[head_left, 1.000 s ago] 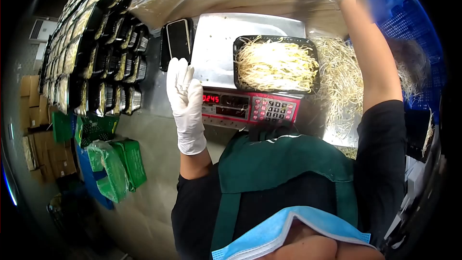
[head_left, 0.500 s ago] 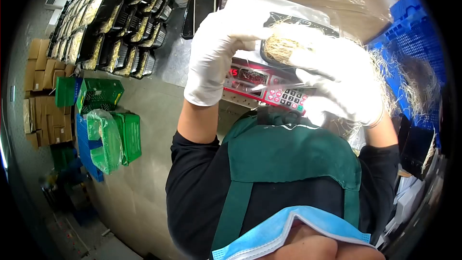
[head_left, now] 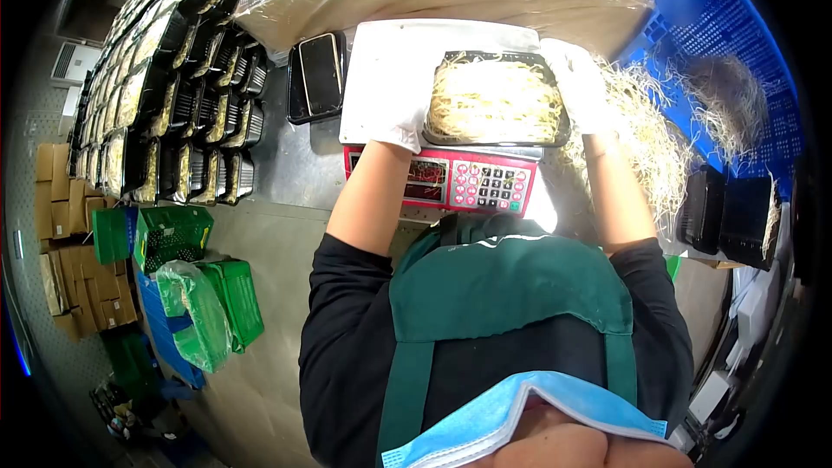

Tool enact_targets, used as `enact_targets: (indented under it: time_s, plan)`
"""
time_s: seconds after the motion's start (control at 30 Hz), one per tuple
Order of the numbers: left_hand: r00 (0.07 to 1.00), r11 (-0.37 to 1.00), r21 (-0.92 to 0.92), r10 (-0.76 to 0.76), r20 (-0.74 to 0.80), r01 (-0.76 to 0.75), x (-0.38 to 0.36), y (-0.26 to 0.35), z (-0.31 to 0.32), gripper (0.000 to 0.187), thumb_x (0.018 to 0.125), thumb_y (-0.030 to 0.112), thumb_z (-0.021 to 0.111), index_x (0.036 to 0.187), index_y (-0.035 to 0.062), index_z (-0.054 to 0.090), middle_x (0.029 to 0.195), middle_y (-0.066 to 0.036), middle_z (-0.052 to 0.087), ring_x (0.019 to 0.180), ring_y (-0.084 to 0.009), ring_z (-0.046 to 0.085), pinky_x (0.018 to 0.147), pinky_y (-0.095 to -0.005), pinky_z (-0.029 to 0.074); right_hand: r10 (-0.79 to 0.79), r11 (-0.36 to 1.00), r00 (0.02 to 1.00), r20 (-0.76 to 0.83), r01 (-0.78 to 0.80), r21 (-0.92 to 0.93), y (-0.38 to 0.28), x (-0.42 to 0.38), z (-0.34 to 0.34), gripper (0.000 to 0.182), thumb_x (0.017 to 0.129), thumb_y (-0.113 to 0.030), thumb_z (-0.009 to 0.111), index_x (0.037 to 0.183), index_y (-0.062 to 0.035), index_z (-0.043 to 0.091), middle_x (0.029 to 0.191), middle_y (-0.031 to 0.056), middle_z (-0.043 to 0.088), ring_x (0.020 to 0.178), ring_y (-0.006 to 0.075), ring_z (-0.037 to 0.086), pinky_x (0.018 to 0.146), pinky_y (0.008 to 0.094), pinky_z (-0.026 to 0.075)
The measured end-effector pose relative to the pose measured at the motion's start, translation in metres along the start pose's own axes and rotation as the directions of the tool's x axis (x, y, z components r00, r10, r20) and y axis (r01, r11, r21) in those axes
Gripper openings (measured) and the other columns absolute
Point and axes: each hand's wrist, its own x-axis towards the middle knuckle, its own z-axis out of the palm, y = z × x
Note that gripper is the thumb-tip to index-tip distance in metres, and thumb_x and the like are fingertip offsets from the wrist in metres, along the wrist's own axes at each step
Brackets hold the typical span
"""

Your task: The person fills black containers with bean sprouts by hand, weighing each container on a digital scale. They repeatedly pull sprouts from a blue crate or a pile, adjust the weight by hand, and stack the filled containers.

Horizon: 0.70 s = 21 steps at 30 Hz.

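A black plastic tray of pale bean sprouts (head_left: pixel 496 100) lies level on the white top plate (head_left: pixel 381 61) of a red scale. At its left end is my left hand (head_left: pixel 404 117) in a white glove; the glove blends into the white plate, so its fingertips are hard to make out. My right hand (head_left: pixel 575 82), also gloved, holds the tray's right end. Below the tray, the scale's keypad (head_left: pixel 492 186) and display face me. To the right of my right hand lies a loose heap of sprouts (head_left: pixel 646 134).
Stacked filled trays (head_left: pixel 186 104) stand on the left. A phone-like black object (head_left: pixel 316 76) lies beside the scale. Behind is a plastic-lined box (head_left: pixel 451 0). A blue crate (head_left: pixel 737 35) and black trays (head_left: pixel 747 221) are at right; green crates (head_left: pixel 230 303) are on the floor.
The tray, earlier tilted and partly covered by my hands, now lies level with its sprouts in full view. My hands have moved apart to its two ends. The camera view has shifted.
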Motion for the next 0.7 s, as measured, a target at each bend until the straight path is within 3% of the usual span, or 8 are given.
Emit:
enact_targets:
  time_s: [0.2, 0.3, 0.37, 0.53, 0.57, 0.6, 0.63, 0.7]
  plan:
    - [0.991, 0.974, -0.216, 0.036, -0.131, -0.064, -0.003, -0.029, 0.016, 0.037, 0.085, 0.01, 0.062, 0.119, -0.0025, 0.055, 0.114, -0.013, 0.059, 0.105, -0.0213, 0.056, 0.093, -0.0315, 0.045, -0.029, 0.936, 0.98, 0.198, -0.043, 0.35, 0.019, -0.002, 0.001, 0.029, 0.094, -0.022, 0.054, 0.108, 0.0003, 0.065, 0.097, 0.0063, 0.065, 0.088, 0.0136, 0.057, 0.08, 0.0282, 0.046]
    - [0.984, 0.949, -0.306, 0.017, -0.18, -0.073, 0.005, -0.038, 0.018, 0.039, 0.084, 0.009, 0.063, 0.12, -0.0025, 0.053, 0.114, -0.012, 0.059, 0.104, -0.0207, 0.056, 0.092, -0.0311, 0.046, 0.2, 0.949, 0.929, 0.31, -0.263, 0.174, 0.015, 0.003, -0.001, 0.026, 0.092, -0.02, 0.055, 0.104, 0.0005, 0.065, 0.093, 0.0077, 0.064, 0.087, 0.0139, 0.057, 0.082, 0.0273, 0.046]
    - [0.988, 0.928, -0.364, 0.025, -0.149, -0.078, 0.011, -0.044, 0.017, 0.041, 0.083, 0.007, 0.063, 0.121, -0.0025, 0.052, 0.114, -0.011, 0.058, 0.103, -0.0199, 0.056, 0.092, -0.0305, 0.046, -0.032, 0.999, 0.966, 0.255, 0.032, 0.005, 0.03, 0.008, 0.007, 0.031, 0.091, -0.028, 0.057, 0.103, 0.0, 0.064, 0.094, 0.0123, 0.065, 0.09, 0.0203, 0.061, 0.083, 0.0294, 0.047]
    - [0.994, 0.843, -0.535, 0.002, -0.113, -0.062, 0.019, -0.056, 0.012, 0.041, 0.082, 0.004, 0.061, 0.12, -0.0035, 0.051, 0.112, -0.011, 0.059, 0.101, -0.0201, 0.056, 0.091, -0.03, 0.046, -0.151, 0.89, 0.986, 0.076, 0.169, -0.423, -0.038, 0.003, 0.016, 0.049, 0.09, -0.043, 0.052, 0.113, 0.0002, 0.058, 0.112, 0.0218, 0.06, 0.103, 0.0337, 0.059, 0.086, 0.04, 0.048]
    - [0.984, 0.962, -0.216, 0.15, -0.091, -0.167, 0.019, -0.046, 0.004, 0.04, 0.081, 0.004, 0.061, 0.119, -0.0038, 0.052, 0.111, -0.012, 0.059, 0.1, -0.0221, 0.057, 0.091, -0.0314, 0.046, -0.246, 0.828, 0.968, 0.042, 0.233, -0.51, -0.037, -0.001, 0.021, 0.055, 0.09, -0.045, 0.052, 0.12, 0.0009, 0.054, 0.119, 0.0243, 0.056, 0.106, 0.035, 0.058, 0.088, 0.0407, 0.048]
    - [0.961, 0.955, 0.121, 0.275, -0.016, -0.271, 0.017, -0.037, -0.003, 0.039, 0.08, 0.003, 0.06, 0.118, -0.0042, 0.052, 0.111, -0.014, 0.059, 0.1, -0.0242, 0.058, 0.091, -0.0328, 0.046, -0.084, 0.875, 0.979, 0.188, 0.162, -0.456, -0.046, -0.002, 0.014, 0.067, 0.09, -0.045, 0.052, 0.134, 0.003, 0.04, 0.131, 0.0273, 0.048, 0.111, 0.0359, 0.056, 0.091, 0.0408, 0.047]
    - [0.965, 0.958, 0.121, 0.262, -0.019, -0.258, 0.015, -0.031, -0.004, 0.039, 0.08, 0.003, 0.06, 0.118, -0.0042, 0.052, 0.111, -0.014, 0.059, 0.1, -0.0242, 0.058, 0.091, -0.0328, 0.046, -0.082, 0.875, 0.976, 0.2, 0.166, -0.454, -0.041, -0.004, 0.018, 0.067, 0.09, -0.045, 0.052, 0.134, 0.003, 0.04, 0.131, 0.0273, 0.048, 0.111, 0.0359, 0.056, 0.091, 0.0408, 0.047]
    - [0.825, 0.692, 0.518, 0.563, 0.049, -0.503, 0.012, -0.01, -0.007, 0.04, 0.079, 0.002, 0.059, 0.118, -0.0033, 0.054, 0.113, -0.018, 0.059, 0.102, -0.0295, 0.057, 0.092, -0.0363, 0.045, -0.262, 0.767, 0.958, 0.121, 0.282, -0.576, -0.029, -0.005, 0.025, 0.07, 0.09, -0.045, 0.051, 0.138, 0.0038, 0.035, 0.134, 0.0265, 0.046, 0.114, 0.035, 0.055, 0.091, 0.0404, 0.047]
